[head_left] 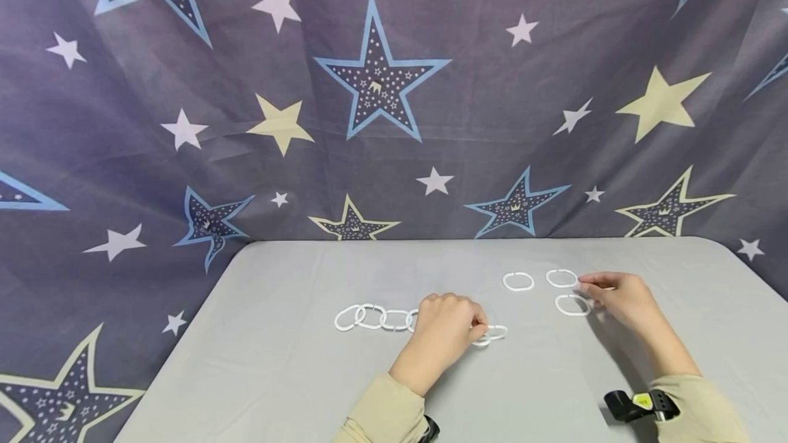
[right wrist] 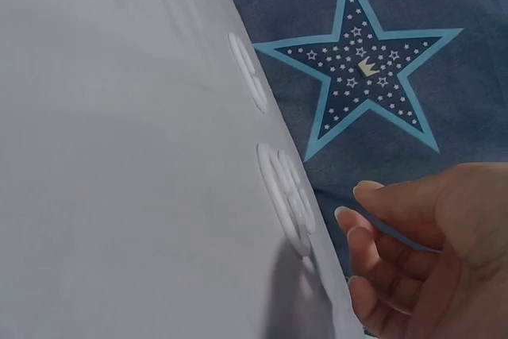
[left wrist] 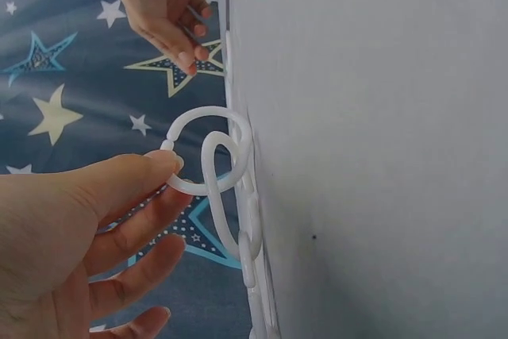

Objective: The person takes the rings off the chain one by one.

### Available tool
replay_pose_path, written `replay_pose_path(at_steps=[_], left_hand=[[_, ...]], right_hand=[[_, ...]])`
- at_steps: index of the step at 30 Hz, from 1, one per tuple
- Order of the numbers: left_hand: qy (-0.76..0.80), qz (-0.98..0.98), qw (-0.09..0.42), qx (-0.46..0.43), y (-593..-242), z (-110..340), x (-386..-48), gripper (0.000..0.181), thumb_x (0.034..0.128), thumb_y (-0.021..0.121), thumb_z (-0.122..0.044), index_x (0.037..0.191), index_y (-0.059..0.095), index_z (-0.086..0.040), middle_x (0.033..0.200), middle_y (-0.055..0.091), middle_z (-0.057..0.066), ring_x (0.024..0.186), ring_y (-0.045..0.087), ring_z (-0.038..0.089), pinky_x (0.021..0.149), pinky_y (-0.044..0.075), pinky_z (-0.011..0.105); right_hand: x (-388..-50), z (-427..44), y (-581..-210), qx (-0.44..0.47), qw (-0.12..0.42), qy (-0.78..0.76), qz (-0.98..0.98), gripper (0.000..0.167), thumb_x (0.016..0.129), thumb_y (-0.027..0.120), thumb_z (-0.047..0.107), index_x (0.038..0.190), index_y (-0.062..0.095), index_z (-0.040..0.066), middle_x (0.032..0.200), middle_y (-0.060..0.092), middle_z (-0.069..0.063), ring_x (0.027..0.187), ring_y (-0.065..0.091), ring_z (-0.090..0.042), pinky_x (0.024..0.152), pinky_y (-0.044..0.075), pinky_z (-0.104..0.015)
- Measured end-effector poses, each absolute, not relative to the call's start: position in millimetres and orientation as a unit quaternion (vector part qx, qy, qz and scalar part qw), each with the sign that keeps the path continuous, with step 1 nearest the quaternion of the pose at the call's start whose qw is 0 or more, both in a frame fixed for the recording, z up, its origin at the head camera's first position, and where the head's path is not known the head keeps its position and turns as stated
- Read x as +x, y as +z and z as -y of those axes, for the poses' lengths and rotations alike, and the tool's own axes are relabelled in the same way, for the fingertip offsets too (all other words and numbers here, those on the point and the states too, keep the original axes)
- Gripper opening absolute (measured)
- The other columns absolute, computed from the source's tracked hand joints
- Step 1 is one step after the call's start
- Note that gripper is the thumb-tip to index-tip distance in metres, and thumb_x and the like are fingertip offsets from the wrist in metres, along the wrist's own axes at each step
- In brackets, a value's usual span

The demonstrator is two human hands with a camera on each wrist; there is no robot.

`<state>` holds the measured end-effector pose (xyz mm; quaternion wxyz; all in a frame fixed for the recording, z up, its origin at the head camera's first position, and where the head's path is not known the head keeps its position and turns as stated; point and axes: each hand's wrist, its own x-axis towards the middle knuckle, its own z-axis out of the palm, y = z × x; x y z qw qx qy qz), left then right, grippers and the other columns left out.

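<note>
A chain of several joined white plastic oval links (head_left: 351,306) lies across the table, partly hidden behind my left hand (head_left: 438,333). Thumb and index finger of that hand pinch an end link (left wrist: 190,116), which hooks through another link in the left wrist view. My right hand (head_left: 628,303) hovers over the table with fingers loosely bent. It is nearest to two loose links, a far one (head_left: 561,270) and a near one (head_left: 572,315). In the right wrist view nothing shows between the fingertips of the right hand (right wrist: 421,252).
Another loose link (head_left: 518,290) lies left of that pair. All rest on a pale cloth-covered table (head_left: 277,374). Behind its far edge hangs a dark star-print curtain (head_left: 431,19). A black wrist strap (head_left: 640,403) is on the right sleeve.
</note>
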<state>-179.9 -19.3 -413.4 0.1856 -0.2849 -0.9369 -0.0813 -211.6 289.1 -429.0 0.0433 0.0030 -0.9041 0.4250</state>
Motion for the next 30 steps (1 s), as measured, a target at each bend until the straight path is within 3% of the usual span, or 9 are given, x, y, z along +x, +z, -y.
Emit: replay_pose_path(at_steps=[4,13,26,30], left_hand=[[-0.088,0.938,0.181,-0.283,-413,18,-180,0.003,0.0818,0.078,-0.033,0.08,0.076,-0.034,0.072,0.066,-0.021,0.064,0.057,0.002,0.057,0.035,0.02],[-0.11,0.939,0.17,-0.277,-415,19,-183,0.001,0.0833,0.077,-0.034,0.084,0.078,-0.034,0.075,0.068,-0.02,0.066,0.058,0.002,0.059,0.036,0.02],[-0.147,0.938,0.164,-0.269,-410,26,-187,0.005,0.0842,0.077,-0.036,0.088,0.079,-0.033,0.078,0.069,-0.021,0.069,0.061,0.002,0.061,0.039,0.022],[-0.155,0.939,0.16,-0.263,-409,29,-188,0.005,0.0849,0.077,-0.036,0.088,0.079,-0.033,0.078,0.069,-0.021,0.069,0.061,0.003,0.061,0.039,0.022]], right_hand=[[-211,-287,-426,0.006,0.044,0.427,0.903,0.032,0.096,0.062,0.01,0.115,0.062,-0.016,0.081,0.07,-0.013,0.06,0.06,-0.011,0.053,0.051,-0.028],[-208,-280,-412,0.027,0.05,0.403,0.913,0.033,0.097,0.063,0.016,0.115,0.066,-0.012,0.094,0.072,-0.017,0.07,0.062,-0.01,0.06,0.048,-0.022],[-198,-254,-388,0.073,0.051,0.398,0.913,0.03,0.096,0.065,0.017,0.112,0.069,-0.008,0.083,0.071,-0.01,0.067,0.061,-0.011,0.058,0.046,-0.026],[-194,-244,-382,0.079,0.039,0.403,0.911,0.029,0.096,0.066,0.019,0.111,0.07,-0.006,0.086,0.072,-0.01,0.07,0.063,-0.014,0.059,0.047,-0.026]])
